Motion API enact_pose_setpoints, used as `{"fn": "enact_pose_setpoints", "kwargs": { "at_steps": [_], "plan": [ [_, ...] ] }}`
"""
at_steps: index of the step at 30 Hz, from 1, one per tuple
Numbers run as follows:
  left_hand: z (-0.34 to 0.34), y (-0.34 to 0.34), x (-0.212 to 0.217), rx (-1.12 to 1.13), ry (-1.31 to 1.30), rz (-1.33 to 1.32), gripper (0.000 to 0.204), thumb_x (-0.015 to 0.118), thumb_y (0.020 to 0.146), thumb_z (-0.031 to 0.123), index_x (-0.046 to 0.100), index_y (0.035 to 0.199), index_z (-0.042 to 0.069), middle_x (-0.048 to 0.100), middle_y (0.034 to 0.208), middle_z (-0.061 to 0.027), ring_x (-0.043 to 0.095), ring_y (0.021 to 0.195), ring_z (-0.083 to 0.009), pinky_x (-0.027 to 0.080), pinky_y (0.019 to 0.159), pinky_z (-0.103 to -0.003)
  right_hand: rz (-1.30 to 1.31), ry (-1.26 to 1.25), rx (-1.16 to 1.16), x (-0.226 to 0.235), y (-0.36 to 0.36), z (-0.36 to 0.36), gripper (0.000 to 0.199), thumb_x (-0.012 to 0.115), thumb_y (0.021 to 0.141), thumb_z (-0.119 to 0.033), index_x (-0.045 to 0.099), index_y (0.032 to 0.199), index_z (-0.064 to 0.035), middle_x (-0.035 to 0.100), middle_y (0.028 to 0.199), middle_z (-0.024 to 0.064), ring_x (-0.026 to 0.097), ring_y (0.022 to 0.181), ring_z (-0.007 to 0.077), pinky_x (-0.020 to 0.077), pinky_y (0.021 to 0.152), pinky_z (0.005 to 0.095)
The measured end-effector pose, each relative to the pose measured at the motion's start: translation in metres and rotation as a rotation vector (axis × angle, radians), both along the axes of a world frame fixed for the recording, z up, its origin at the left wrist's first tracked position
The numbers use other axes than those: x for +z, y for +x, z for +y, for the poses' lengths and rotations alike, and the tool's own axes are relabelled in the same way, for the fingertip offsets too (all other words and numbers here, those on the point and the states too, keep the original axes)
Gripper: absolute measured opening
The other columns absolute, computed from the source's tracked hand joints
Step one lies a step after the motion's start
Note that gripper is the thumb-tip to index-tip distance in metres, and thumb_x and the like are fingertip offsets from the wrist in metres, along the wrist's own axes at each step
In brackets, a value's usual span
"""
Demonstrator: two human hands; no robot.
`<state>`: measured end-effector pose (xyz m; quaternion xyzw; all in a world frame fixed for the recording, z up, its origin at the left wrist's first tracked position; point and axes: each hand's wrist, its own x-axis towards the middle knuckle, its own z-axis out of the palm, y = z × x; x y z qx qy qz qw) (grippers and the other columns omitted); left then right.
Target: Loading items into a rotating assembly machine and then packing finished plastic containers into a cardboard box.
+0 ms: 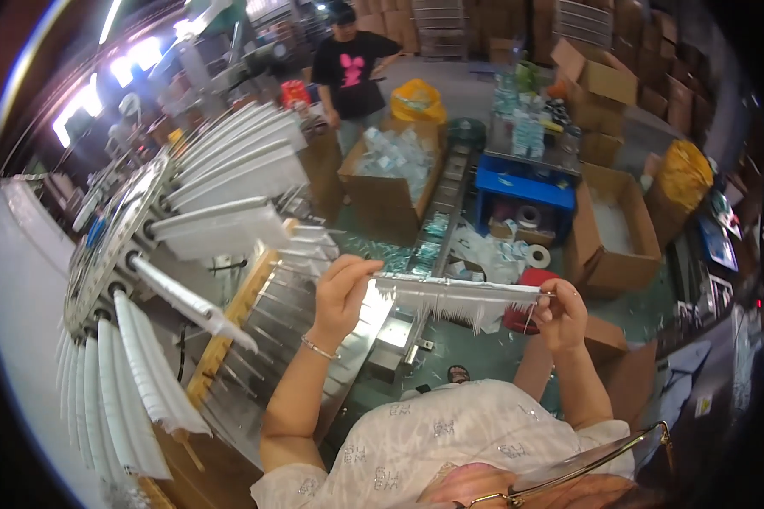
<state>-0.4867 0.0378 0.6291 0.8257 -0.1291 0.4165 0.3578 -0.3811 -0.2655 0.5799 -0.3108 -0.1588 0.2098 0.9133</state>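
Observation:
Between my hands stretches a thin rod [458, 291] with a white sheet wrapped along it, its lower edge cut into a ragged fringe. My left hand [345, 288] is closed round the rod's left end, fingers curled. At the other end my right hand [562, 314] pinches the rod's tip between thumb and fingers. The rod lies almost level in front of my body. To my left stands a large round metal wheel [126, 216] with many spokes, from which white sheets [250, 176] hang.
Below the wheel, a metal rack [272, 331] has a yellow wooden bar [229, 339]. Ahead, a carton [390, 199] holds clear packets beside a narrow conveyor [437, 225]. A blue table [526, 182] and an open carton [615, 263] are to the right. A person [354, 72] stands beyond.

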Motion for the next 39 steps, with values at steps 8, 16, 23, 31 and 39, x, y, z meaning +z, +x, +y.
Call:
{"fn": "enact_pose_setpoints", "kwargs": {
  "at_steps": [8,16,23,31,39],
  "plan": [
    [-0.006,0.046,-0.036,-0.166,-0.654,0.304,0.021,0.047,0.082,0.002,0.051,0.104,0.002,0.044,0.064,0.0031,0.036,0.054,-0.0021,0.028,0.047,-0.016,-0.150,-0.310,-0.237,-0.005,0.076,0.002,0.023,0.044,0.088,-0.023,0.053,0.077,-0.0053,0.043,0.053,-0.0019,0.035,0.043,0.0055,0.0260,0.039,0.0181],
    [-0.004,0.059,-0.031,-0.200,-0.671,0.330,0.023,0.047,0.083,0.004,0.050,0.106,0.003,0.042,0.061,0.0044,0.035,0.053,-0.0015,0.028,0.047,-0.015,-0.218,-0.307,-0.229,-0.001,0.098,0.008,0.026,0.045,0.087,-0.027,0.052,0.075,-0.0060,0.041,0.052,-0.0024,0.033,0.042,0.0056,0.0252,0.040,0.0193],
    [-0.004,0.074,-0.027,-0.095,-0.589,0.339,0.023,0.049,0.082,0.005,0.052,0.105,0.004,0.043,0.060,0.0046,0.036,0.051,-0.0013,0.028,0.045,-0.016,-0.224,-0.337,-0.289,0.003,0.109,0.007,0.027,0.048,0.086,-0.030,0.054,0.073,-0.0070,0.041,0.051,-0.0033,0.033,0.043,0.0047,0.0235,0.039,0.0186],
    [0.001,0.094,-0.034,-0.173,-0.799,0.247,0.021,0.046,0.082,0.003,0.050,0.103,0.002,0.044,0.065,0.0040,0.035,0.051,-0.0004,0.026,0.043,-0.015,-0.237,-0.299,-0.157,0.010,0.147,0.028,0.027,0.047,0.086,-0.027,0.054,0.075,-0.0042,0.039,0.051,-0.0035,0.030,0.040,0.0047,0.0213,0.038,0.0185],
    [0.038,0.158,-0.050,-0.047,-0.935,0.128,0.020,0.043,0.082,0.002,0.050,0.101,0.002,0.043,0.067,0.0024,0.036,0.051,-0.0025,0.028,0.043,-0.016,-0.169,-0.261,0.163,-0.006,0.257,0.090,0.017,0.048,0.083,-0.019,0.051,0.082,-0.0026,0.048,0.059,0.0014,0.037,0.043,0.0063,0.0312,0.042,0.0197]
  ]
}}
